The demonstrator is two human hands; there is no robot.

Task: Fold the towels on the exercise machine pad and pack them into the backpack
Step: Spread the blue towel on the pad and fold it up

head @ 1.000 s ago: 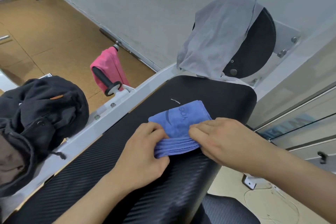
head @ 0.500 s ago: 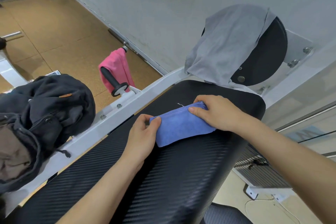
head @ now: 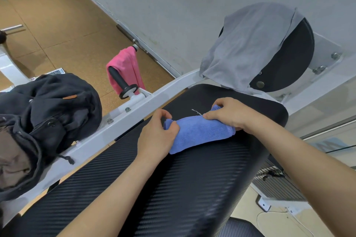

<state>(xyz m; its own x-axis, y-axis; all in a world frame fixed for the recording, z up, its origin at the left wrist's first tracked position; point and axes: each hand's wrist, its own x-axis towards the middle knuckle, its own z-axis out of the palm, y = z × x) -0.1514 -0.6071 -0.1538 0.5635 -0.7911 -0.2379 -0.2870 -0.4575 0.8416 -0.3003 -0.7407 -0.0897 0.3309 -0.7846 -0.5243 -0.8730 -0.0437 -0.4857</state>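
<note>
A small blue towel, folded into a narrow strip, lies across the black ribbed machine pad. My left hand pinches its left end between thumb and fingers. My right hand grips its far right end, fingers curled over the edge. A grey towel hangs over the round black pad behind. A pink towel is draped on a black handle at the left. The dark backpack sits open at the left edge.
The white machine frame runs diagonally between the backpack and the pad. A grey wall rises behind, with tan floor at the left. Cables and a metal plate lie on the floor at the lower right.
The blue towel went from a squarish fold to a narrower strip. My right hand slid to its far right end and my left hand shifted to pinch the left end.
</note>
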